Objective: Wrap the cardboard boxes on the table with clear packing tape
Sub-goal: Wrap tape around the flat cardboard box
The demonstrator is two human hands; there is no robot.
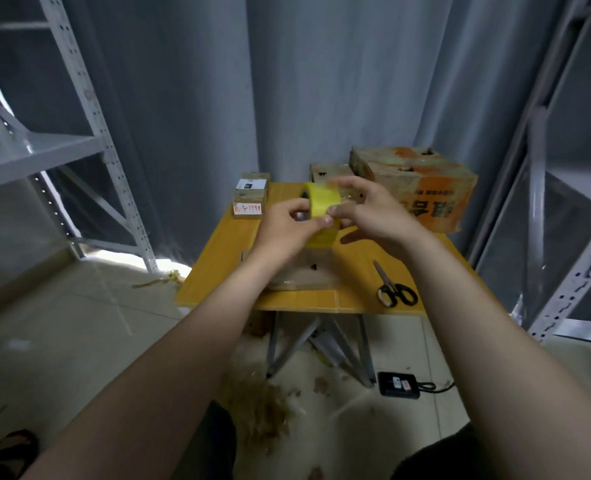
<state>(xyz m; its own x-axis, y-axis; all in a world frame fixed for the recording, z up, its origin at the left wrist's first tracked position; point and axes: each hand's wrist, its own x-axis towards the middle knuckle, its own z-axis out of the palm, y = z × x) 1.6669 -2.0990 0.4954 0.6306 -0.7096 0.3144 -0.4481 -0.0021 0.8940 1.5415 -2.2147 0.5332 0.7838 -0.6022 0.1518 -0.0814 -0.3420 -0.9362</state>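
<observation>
Head view. Yellowish translucent roll of packing tape held in the air over the yellow wooden tabletop, above a small brown cardboard box. Gripped round the rim by left hand, fingers curled. Pinched on the glossy face by right hand, other fingers spread. Probably light, stiff on its core, slick outside, tacky at the free end; best held through the core. Black-handled steel scissors flat at right; large orange-printed carton behind.

Bare forearms, dark garment on legs, strapped sandal
</observation>
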